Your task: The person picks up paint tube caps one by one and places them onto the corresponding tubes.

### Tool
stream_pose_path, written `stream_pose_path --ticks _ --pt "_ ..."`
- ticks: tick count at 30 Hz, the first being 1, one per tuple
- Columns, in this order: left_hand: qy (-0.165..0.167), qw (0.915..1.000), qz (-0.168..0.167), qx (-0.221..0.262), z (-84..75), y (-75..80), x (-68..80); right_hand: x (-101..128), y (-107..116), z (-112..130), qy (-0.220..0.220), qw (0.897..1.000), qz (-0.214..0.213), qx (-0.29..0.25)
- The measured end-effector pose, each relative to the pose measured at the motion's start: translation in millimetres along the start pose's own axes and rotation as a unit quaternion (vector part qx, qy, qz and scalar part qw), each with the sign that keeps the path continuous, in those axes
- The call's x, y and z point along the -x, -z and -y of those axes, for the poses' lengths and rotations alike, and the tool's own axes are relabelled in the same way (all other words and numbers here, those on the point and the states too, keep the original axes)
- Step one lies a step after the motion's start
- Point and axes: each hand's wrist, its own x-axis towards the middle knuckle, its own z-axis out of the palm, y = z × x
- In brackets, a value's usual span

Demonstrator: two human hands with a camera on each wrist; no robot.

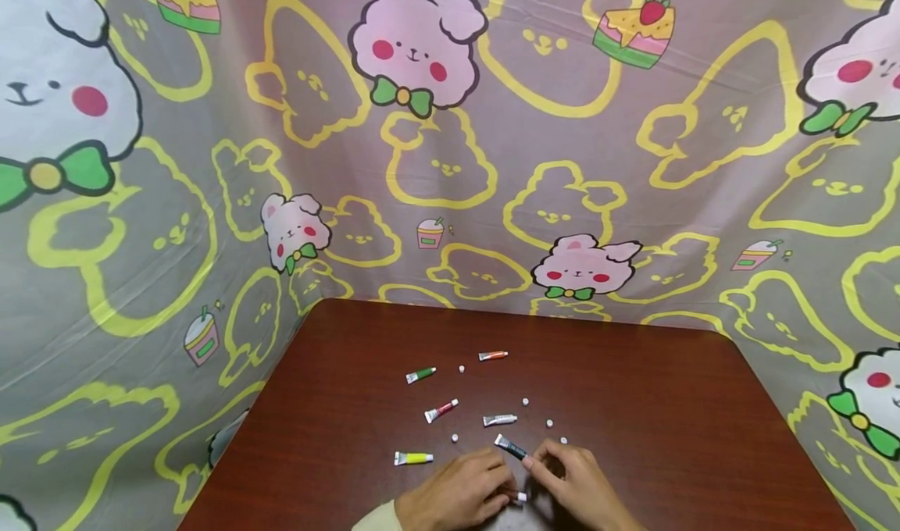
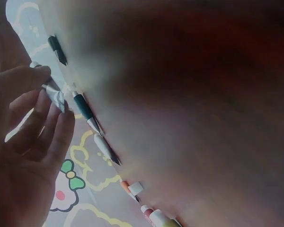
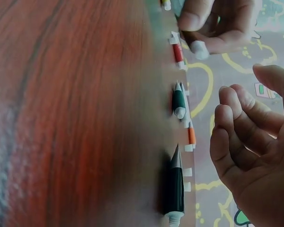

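Observation:
My left hand (image 1: 460, 486) pinches a small paint tube (image 2: 54, 94) between thumb and fingers. Its crimped silver end shows in the left wrist view, while its white cap (image 3: 199, 49) sticks out in the right wrist view. A black paint tube (image 1: 509, 446) lies on the table just beyond my hands, its threaded white nozzle uncapped. Close to that nozzle, my right hand (image 1: 573, 480) has its fingers loosely bent. The right wrist view shows nothing in this hand (image 3: 255, 137), with the thumb apart from the fingers.
Yellow (image 1: 413, 458), red (image 1: 441, 411), green (image 1: 421, 375), orange (image 1: 493, 355) and white (image 1: 500, 420) paint tubes lie across the brown table (image 1: 337, 406). Several small white caps, one by the red tube (image 1: 455, 438), are scattered among them. A patterned curtain (image 1: 450, 156) stands behind the table.

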Motion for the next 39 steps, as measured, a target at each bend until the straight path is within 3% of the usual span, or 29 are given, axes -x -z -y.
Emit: stream_pose_path --ticks 9,17,31,39 --pt "-0.004 0.9989 0.046 -0.012 1.9 -3.8 4.9 -2 0 0 -0.001 1.0 -0.01 0.012" --pt "-0.006 0.9989 0.047 -0.001 2.6 -6.0 7.2 -6 0 0 -0.022 1.0 -0.006 0.004" --pt "-0.012 0.9984 0.053 -0.017 3.1 -2.4 7.0 -17 0 0 0.011 0.999 -0.027 0.012" --pt "0.022 0.9988 0.039 -0.022 13.1 7.4 9.5 -21 0 3 0.006 1.0 -0.021 0.015"
